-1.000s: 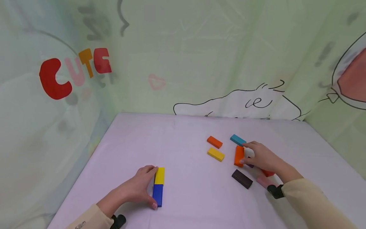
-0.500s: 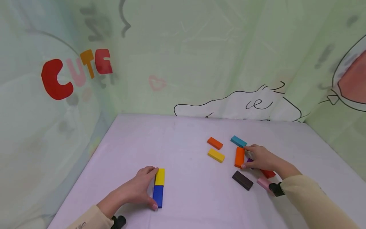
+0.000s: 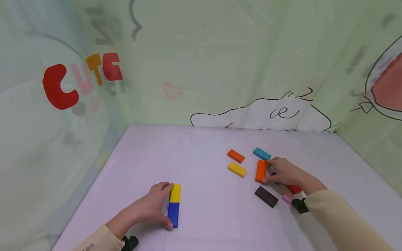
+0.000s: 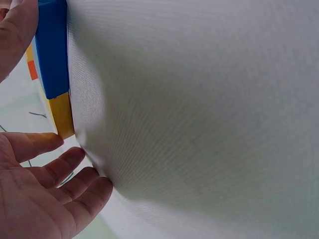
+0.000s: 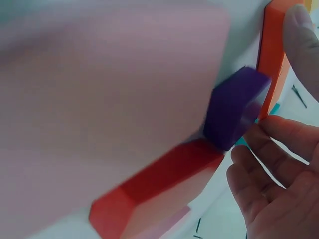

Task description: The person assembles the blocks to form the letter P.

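A yellow block (image 3: 176, 193) and a blue block (image 3: 173, 215) lie end to end on the cloth-covered table, forming one straight strip. My left hand (image 3: 152, 206) spans this pair from the left, index fingertip at the yellow block's far end and thumb at the blue block's near end. On the right, my right hand (image 3: 287, 173) holds an orange block (image 3: 260, 171) by its two ends between thumb and index finger. A purple block (image 5: 237, 109) sits under that hand, mostly covered in the head view. Beside it is a red block (image 5: 159, 179), partly behind the wrist.
A light blue block (image 3: 261, 153) lies just beyond the orange one. Farther left are a small orange-red block (image 3: 236, 156) and another yellow block (image 3: 237, 169). A dark brown block (image 3: 266, 197) and a pink block (image 3: 287, 199) lie nearer. Printed curtains (image 3: 220, 62) enclose the table.
My right hand has shifted slightly left, and the orange block has moved left with it. The left hand and its two blocks stay in place.
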A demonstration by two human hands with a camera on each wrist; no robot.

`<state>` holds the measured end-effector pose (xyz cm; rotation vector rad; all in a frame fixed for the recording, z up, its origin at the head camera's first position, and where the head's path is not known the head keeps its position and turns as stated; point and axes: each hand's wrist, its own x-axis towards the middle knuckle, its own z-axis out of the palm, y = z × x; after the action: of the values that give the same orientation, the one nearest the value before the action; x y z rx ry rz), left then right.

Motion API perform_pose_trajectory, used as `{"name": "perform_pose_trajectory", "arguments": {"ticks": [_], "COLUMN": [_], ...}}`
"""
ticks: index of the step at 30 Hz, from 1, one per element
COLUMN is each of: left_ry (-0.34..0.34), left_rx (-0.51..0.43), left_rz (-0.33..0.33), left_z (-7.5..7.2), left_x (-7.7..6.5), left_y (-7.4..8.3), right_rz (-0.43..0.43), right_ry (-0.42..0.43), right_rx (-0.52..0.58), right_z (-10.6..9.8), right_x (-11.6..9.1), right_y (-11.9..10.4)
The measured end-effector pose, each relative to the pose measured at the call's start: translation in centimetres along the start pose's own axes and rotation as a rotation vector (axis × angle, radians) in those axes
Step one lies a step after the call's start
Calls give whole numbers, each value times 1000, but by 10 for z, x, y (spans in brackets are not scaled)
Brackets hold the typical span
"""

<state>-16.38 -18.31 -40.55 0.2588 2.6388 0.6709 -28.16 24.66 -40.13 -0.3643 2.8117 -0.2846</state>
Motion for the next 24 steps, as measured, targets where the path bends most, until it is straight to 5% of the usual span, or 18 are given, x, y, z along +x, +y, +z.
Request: {"name": "perform_pose_trajectory", "arguments": {"ticks": [11, 24], "left_ry": [-1, 3], "left_rx": [0, 3], "left_rz": [-8, -6], "left_z": [1, 0], "left_x": [1, 0], "left_y": [0, 1], "right_rz": [-30, 31], "right_ry": [4, -37], "right_rx": [-20, -52], "right_z": [4, 10], "right_x": [2, -6], "right_y": [-27, -49]}}
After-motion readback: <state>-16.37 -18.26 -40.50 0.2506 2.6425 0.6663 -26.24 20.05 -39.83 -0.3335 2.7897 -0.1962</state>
